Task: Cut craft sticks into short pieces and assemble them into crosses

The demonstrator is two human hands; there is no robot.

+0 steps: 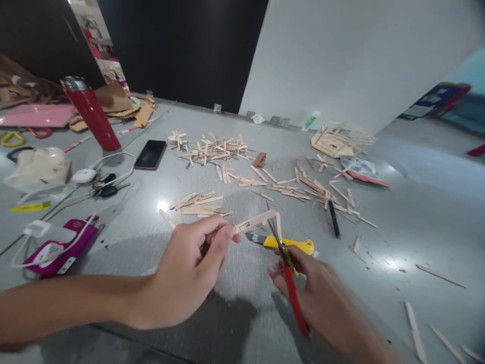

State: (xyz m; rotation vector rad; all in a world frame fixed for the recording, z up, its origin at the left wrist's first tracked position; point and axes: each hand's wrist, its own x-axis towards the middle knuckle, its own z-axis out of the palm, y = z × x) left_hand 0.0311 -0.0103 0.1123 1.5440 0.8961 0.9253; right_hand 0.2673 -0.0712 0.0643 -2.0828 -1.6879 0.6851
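Between the thumb and fingers of my left hand [199,268] is a flat wooden craft stick [255,221], pointing right, with a notch or step along it. My right hand [318,288], a little blurred, holds a pair of red-handled scissors [291,293]. Their thin metal blades point up and stand apart at the far end of the stick; whether they touch it I cannot tell. Just behind the scissors a yellow utility knife [303,246] lies on the table, blade towards my left hand. A small pile of craft sticks [200,206] lies beyond my left hand.
More sticks [220,149] and cut pieces [291,191] spread across the grey table. A stick frame [343,140] stands back right, near a black pen [334,220]. On the left are a red bottle [93,116], phone [150,154], keys [108,189] and purple box [81,237] with cables.
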